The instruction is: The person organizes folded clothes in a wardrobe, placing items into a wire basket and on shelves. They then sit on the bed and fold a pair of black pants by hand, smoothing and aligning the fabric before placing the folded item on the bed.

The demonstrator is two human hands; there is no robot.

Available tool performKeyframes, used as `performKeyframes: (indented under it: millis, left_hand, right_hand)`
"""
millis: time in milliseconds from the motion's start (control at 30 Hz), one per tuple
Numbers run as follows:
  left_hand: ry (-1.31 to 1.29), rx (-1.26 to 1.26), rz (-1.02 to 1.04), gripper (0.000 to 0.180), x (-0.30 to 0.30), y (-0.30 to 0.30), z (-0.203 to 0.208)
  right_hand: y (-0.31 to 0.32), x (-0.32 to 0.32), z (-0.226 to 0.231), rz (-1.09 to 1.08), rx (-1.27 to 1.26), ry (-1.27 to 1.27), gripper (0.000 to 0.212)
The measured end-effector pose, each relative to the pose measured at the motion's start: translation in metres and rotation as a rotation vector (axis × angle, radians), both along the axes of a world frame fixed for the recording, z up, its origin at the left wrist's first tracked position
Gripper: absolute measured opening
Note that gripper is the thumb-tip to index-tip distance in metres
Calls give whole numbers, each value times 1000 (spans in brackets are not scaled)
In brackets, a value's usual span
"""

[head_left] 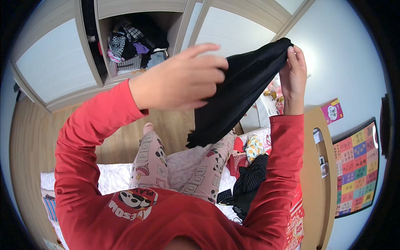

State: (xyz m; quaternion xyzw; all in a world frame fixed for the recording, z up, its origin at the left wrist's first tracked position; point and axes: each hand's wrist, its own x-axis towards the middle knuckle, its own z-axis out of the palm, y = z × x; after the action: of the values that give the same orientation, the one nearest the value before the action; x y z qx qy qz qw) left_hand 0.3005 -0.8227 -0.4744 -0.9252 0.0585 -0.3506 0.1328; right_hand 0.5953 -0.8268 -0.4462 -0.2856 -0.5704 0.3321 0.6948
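Observation:
A black garment (239,89) hangs in the air in front of me, slanting down from the upper right to above my lap. Its exact kind does not show. My right hand (293,77) pinches its upper corner between thumb and fingers. Beside the cloth's left edge is my left hand (181,79), slightly blurred, with its fingers spread and partly curled and the thumb apart. I see no cloth held in it. The garment's loose lower end reaches down near my knees, which are in pink patterned trousers (152,160).
I sit on a bed with a pale quilt (112,177). To my right lie black striped clothes (250,179) and a yellow-and-white patterned cloth (255,148). Ahead, a wardrobe compartment (175,31) holds piled clothes. A wooden headboard (312,166) and a colourful wall chart (356,168) stand at right.

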Motion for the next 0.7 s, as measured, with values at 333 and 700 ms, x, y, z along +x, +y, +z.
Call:
performKeyframes:
  millis: [333, 700]
  left_hand:
    - [153, -131, -2, 21, -6, -18, -1]
    - [50, -588, 333, 21, -27, 1, -17]
  right_hand:
    - [-23, -17, -7, -48, 29, -252, 13]
    - [-44, -12, -12, -126, -73, -197, 11]
